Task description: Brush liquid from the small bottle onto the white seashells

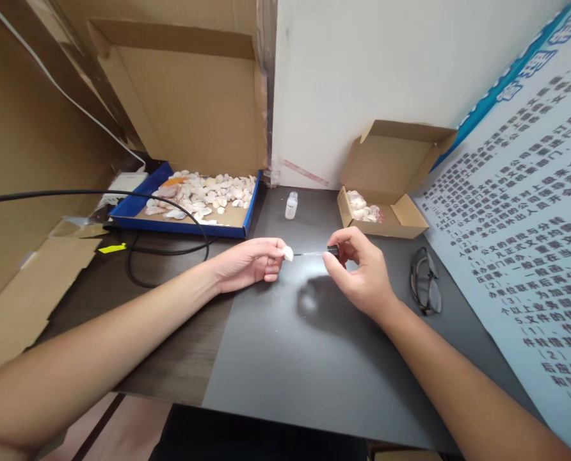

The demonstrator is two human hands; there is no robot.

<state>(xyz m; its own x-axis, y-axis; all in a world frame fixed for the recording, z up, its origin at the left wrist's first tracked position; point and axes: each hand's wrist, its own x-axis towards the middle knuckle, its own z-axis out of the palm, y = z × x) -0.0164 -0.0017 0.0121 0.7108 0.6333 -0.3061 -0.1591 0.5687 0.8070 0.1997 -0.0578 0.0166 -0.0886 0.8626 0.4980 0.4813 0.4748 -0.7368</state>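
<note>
Between the thumb and fingers of my left hand (251, 264) is a small white seashell (288, 253). My right hand (360, 269) pinches the black cap of a brush applicator (332, 250). Its thin stem points left, and the dark tip is at or very close to the shell; whether they touch I cannot tell. Behind my hands a small open glass bottle (291, 206) with a white label stands upright on the table.
At the back left, a blue-rimmed tray (180, 224) holds many shells; a black cable (170, 200) runs in front. An open cardboard box (391, 227) with shells stands back right, and eyeglasses (424, 282) lie by the printed poster (520, 211).
</note>
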